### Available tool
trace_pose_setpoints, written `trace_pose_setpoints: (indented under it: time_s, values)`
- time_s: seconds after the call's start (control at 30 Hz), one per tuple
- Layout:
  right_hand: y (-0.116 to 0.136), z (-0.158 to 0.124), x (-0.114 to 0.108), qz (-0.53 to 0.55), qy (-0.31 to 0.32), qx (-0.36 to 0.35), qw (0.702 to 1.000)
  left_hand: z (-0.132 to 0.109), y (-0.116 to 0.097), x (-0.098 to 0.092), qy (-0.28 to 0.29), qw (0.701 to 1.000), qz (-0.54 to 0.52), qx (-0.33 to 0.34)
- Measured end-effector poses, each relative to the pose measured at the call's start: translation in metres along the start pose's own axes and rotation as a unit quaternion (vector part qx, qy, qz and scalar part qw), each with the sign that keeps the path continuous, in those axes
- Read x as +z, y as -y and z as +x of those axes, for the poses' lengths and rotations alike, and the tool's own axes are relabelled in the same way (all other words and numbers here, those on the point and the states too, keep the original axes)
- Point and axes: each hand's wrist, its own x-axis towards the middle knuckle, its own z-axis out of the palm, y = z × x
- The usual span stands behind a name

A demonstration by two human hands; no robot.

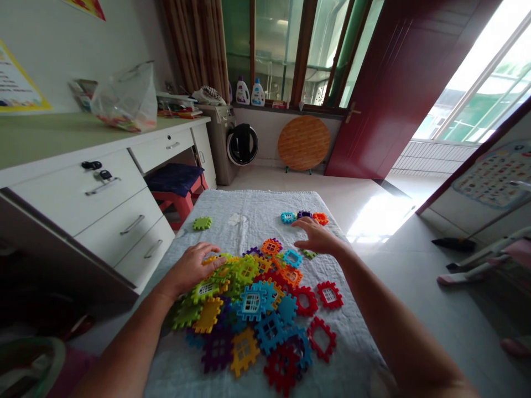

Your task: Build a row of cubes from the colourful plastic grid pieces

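Observation:
A heap of coloured plastic interlocking tiles [253,304] lies on a pale blue cloth [249,213] spread over a low table. My left hand [193,265] rests flat on the heap's left edge, fingers stretched over yellow and green tiles. My right hand [317,235] hovers palm down with fingers spread, just past the heap. Its fingertips are close to a short row of joined tiles [304,216] in blue, purple and orange. A single green tile [202,223] lies apart at the far left of the cloth.
A white desk with drawers [103,199] runs along the left, with a red stool [180,202] under it and a plastic bag [122,99] on top. A washing machine [232,143], a round wooden tabletop [303,142] and a dark red door [398,88] stand beyond.

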Motion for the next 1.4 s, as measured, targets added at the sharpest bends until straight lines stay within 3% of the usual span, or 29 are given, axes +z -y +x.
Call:
trace_pose_setpoints:
  time_s: [0.13,0.27,0.5,0.7,0.8,0.9,1.1,1.4]
  values:
    - [0.032,-0.036,0.004,0.036,0.06,-0.033,0.997,-0.004,-0.005,-0.002,0.067,0.998,0.007,0.004]
    - [0.05,-0.054,0.007,0.063,0.069,-0.067,0.993,-0.009,-0.012,0.002,0.099,0.994,-0.016,0.031]
    - [0.05,-0.056,0.026,0.062,0.06,-0.075,0.993,-0.009,-0.026,0.014,0.065,0.995,-0.039,0.06]
    - [0.046,-0.054,0.021,0.077,0.009,-0.044,0.996,-0.004,-0.019,0.015,0.036,0.998,-0.046,0.03]
    - [0.049,-0.051,0.021,0.1,-0.014,-0.039,0.994,-0.003,-0.016,0.014,-0.018,1.0,-0.006,0.02]
    - [0.055,-0.048,0.028,0.113,-0.051,-0.047,0.991,-0.005,-0.022,0.012,-0.072,0.995,0.036,0.057]
    - [0.072,-0.042,0.048,0.123,-0.069,-0.107,0.984,-0.01,-0.045,0.011,-0.014,0.986,0.012,0.164]
    - [0.105,-0.041,0.046,0.145,-0.012,-0.148,0.978,-0.011,-0.048,0.017,-0.017,0.992,-0.046,0.117]
